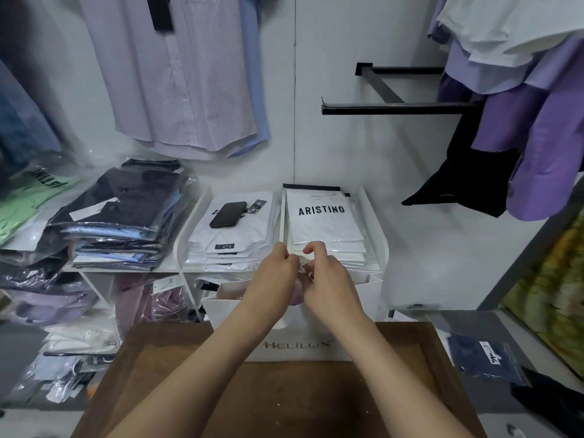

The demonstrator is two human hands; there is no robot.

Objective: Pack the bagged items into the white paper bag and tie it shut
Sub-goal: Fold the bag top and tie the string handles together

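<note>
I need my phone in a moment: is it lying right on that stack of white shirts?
Touching. The head view shows the phone lying flat on the top bagged shirt of the left white stack.

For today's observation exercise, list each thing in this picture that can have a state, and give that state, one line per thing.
White paper bag: upright on the brown table, top being worked on.
Ribbon: pinched between both hands above the bag's mouth; knot not clear.
Left hand: grip closed on the ribbon.
Right hand: grip closed on the ribbon.
Phone: lying flat on a stack of bagged shirts, screen dark.
</note>
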